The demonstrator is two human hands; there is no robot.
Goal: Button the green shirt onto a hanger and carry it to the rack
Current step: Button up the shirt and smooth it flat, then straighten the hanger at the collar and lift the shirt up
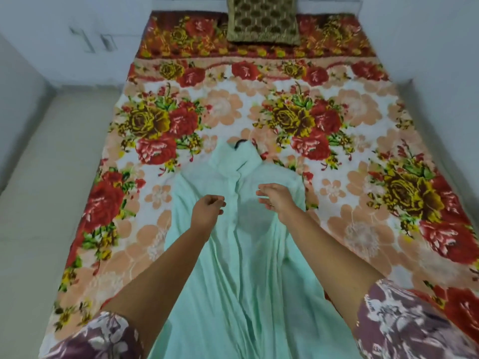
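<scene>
Stretching away from the person along the bed [363, 224], collar farthest, the green shirt [233, 268] lay under both hands, its button strip between them, equally near each. The right hand [276, 200] hung open; the left hand [207, 207] was curled, and I could not tell whether it pinched cloth.

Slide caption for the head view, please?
The left hand and right hand above green shirt with hanger hook at collar, on floral bedspread.

Mint against roses
Plain mint-green shirt [233, 268]; bedspread [363, 112] cream with red, yellow and peach flowers; olive-gold patterned cushion [263, 20]; mauve floral sleeve [414, 325].
</scene>
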